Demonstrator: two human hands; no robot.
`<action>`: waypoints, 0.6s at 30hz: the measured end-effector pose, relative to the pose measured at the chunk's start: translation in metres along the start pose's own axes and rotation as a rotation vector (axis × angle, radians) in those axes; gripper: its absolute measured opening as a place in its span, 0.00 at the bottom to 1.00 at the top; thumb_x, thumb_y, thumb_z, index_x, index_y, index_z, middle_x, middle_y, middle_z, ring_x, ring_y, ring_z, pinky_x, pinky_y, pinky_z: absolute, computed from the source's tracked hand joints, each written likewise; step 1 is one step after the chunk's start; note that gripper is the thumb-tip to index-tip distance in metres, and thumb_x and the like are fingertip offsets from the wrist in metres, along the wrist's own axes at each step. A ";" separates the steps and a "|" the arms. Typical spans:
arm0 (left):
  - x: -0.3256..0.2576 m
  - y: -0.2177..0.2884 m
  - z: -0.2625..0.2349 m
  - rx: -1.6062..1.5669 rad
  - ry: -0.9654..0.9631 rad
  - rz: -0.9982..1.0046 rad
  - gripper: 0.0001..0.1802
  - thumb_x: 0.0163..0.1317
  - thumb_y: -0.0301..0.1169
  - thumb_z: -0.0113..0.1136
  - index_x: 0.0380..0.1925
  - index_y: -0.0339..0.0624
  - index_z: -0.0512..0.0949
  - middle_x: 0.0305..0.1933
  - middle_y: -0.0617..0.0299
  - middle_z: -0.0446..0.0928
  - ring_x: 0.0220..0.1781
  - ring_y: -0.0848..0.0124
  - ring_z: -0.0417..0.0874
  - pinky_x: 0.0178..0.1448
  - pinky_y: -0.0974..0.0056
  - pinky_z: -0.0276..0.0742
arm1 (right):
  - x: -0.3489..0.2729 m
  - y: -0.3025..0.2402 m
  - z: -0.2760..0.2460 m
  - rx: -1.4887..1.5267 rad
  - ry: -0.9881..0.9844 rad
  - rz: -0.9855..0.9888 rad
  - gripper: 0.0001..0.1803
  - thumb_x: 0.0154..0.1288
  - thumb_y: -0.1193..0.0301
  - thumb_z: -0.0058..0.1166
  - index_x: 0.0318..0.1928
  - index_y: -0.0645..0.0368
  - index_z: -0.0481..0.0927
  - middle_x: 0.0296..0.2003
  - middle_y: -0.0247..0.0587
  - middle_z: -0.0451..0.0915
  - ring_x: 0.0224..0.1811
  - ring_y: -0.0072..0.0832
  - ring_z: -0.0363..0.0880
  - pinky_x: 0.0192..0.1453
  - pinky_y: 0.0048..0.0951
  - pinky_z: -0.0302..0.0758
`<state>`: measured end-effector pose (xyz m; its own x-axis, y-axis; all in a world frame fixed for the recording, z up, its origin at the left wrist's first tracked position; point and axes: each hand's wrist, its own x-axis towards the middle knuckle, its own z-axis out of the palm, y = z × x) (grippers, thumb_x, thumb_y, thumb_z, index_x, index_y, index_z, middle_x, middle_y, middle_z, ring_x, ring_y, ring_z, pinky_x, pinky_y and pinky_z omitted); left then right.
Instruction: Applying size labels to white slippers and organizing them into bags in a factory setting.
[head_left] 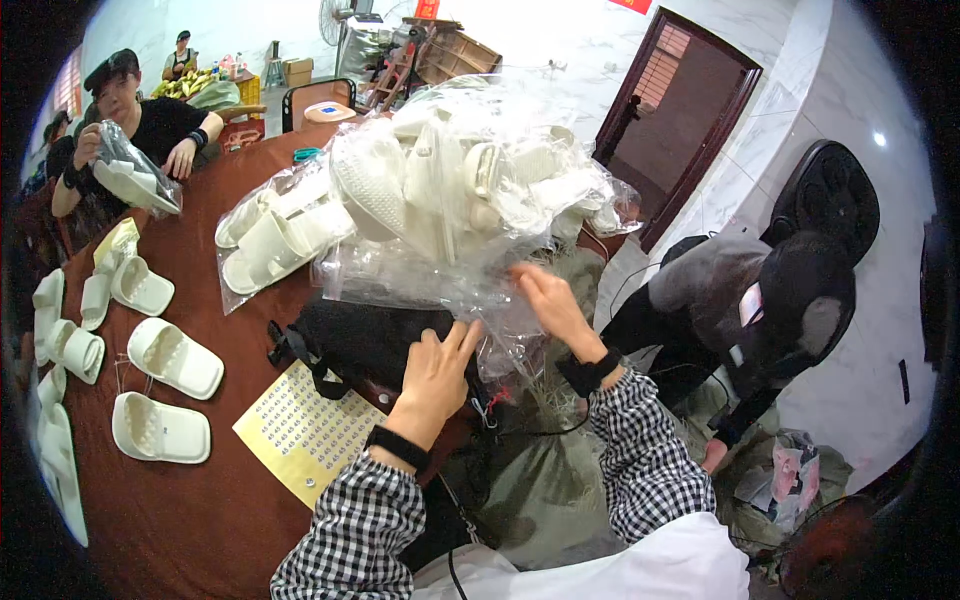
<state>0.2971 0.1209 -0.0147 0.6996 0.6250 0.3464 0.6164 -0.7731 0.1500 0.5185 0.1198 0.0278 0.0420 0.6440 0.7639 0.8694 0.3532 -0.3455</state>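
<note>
A large pile of clear plastic bags with white slide sandals (440,190) rises in front of me on a brown-covered table. My right hand (555,305) pinches a loose clear plastic bag (505,325) at the pile's near edge; its fingertips are slightly blurred. Lower and to the left, my left hand (438,375) has its fingers closed at the edge of the same bag, its thumb hidden. Beneath the plastic lies a black cloth bag (370,335) with straps. A yellow sheet of small round stickers (310,430) lies beside my left wrist.
Several unbagged white slides (175,357) lie on the brown table (240,350) at left. Across it, a person (150,130) holds a bagged sandal (135,175). To my right, another person in a black cap (750,310) bends over sacks near a black fan-like object (825,200).
</note>
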 end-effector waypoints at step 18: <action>-0.004 -0.017 -0.001 -0.158 0.152 -0.047 0.36 0.60 0.45 0.62 0.62 0.34 0.66 0.53 0.52 0.70 0.39 0.57 0.81 0.40 0.56 0.80 | 0.098 -0.043 0.053 -0.079 -0.188 -0.058 0.44 0.62 0.58 0.62 0.71 0.58 0.54 0.59 0.61 0.71 0.52 0.49 0.80 0.53 0.42 0.78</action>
<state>0.2833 0.1312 -0.0182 0.6014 0.6464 0.4695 0.5741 -0.7584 0.3087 0.4593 0.2034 0.0887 -0.0952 0.7421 0.6635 0.9038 0.3438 -0.2549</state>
